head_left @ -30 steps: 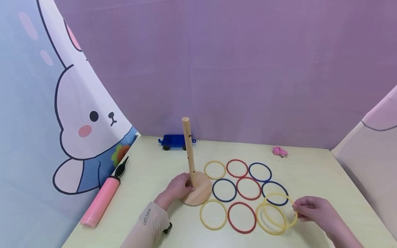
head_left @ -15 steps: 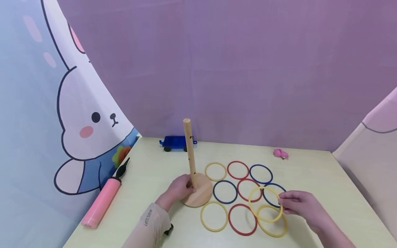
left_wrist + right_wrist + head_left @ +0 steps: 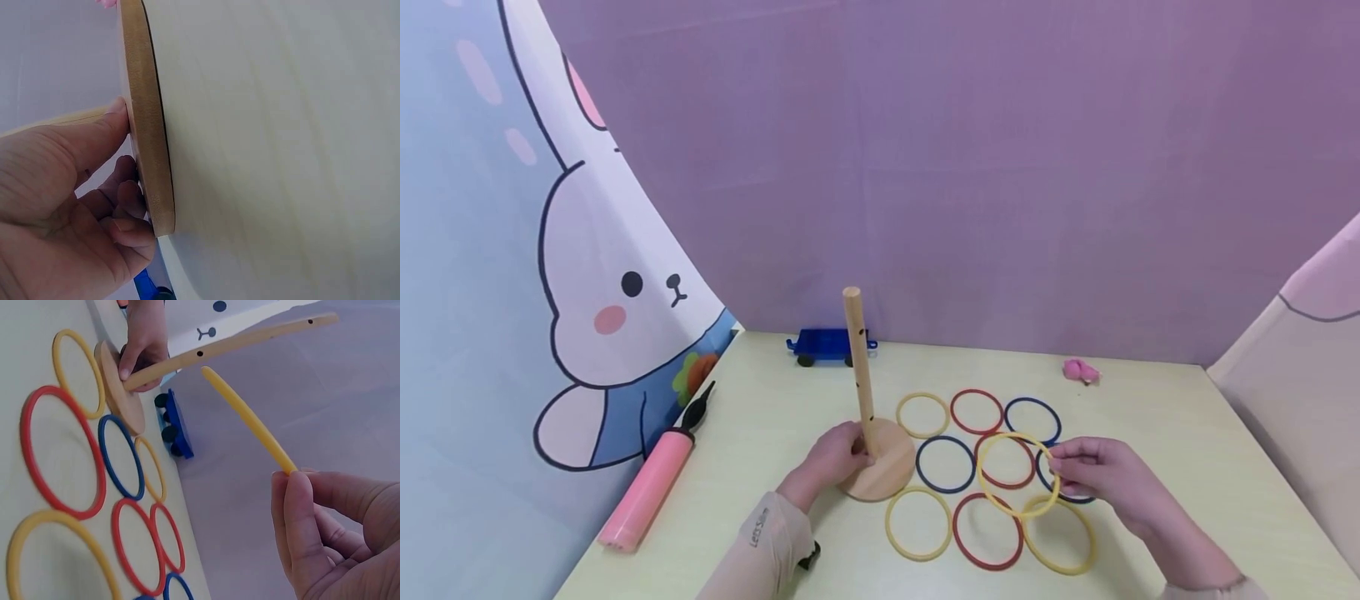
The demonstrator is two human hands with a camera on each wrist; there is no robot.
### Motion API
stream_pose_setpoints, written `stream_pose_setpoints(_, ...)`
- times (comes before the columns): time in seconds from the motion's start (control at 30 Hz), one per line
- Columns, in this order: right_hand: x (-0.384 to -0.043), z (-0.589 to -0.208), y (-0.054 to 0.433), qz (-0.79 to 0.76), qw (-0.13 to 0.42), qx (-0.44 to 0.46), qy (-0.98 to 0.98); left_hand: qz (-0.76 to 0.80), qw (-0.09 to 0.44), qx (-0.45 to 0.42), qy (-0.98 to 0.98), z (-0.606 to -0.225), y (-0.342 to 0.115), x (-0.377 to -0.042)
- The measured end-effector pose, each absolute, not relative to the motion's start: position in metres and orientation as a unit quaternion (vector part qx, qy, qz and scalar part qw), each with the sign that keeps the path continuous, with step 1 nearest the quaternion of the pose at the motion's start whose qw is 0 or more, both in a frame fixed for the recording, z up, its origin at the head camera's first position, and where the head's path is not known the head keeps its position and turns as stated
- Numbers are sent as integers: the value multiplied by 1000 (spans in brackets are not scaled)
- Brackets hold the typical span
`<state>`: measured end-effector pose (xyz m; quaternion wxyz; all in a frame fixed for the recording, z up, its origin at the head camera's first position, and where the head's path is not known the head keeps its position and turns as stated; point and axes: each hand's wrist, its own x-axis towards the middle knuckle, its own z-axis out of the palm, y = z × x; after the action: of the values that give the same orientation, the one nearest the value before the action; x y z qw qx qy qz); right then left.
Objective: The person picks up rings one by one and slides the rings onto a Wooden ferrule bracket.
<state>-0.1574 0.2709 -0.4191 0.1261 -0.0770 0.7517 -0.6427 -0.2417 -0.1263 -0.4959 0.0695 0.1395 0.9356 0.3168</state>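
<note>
A wooden stand has an upright post (image 3: 858,358) with small dark holes and a round base (image 3: 891,477). My left hand (image 3: 829,460) holds it low down, its thumb pressing the base near the post's foot and its other fingers curled against it. In the left wrist view the base's edge (image 3: 150,125) lies flat on the table. My right hand (image 3: 1101,479) pinches a yellow ring (image 3: 980,479) at its right side, between thumb and fingertips. The ring (image 3: 247,419) hangs tilted in the air, above several yellow, red (image 3: 953,533) and blue (image 3: 917,467) rings lying flat.
On the table's left side lies a pink hand pump (image 3: 651,492) with a black nozzle. A blue toy wagon (image 3: 827,343) stands at the back, behind the post. Farther right lies a small pink object (image 3: 1080,371). A purple cloth (image 3: 970,183) hangs behind the table.
My right hand has carried the yellow ring leftward and upward, from over the front right yellow ring toward the middle rings. The left hand and the stand have stayed in place.
</note>
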Motion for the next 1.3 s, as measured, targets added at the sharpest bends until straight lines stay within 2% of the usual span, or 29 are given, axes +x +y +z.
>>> stream_pose_setpoints(0.4, -166, -395, 255, -647, 130, -115, 743, 315, 61, 155, 934, -497, -126, -243)
stream_pose_setpoints(0.9, -178, -360, 224, -654, 114, -127, 737, 312, 59, 154, 936, -497, -125, -244)
stream_pose_setpoints(1.3, -182, -342, 202, -663, 121, -126, 728, 308, 51, 158, 937, -501, -127, -243)
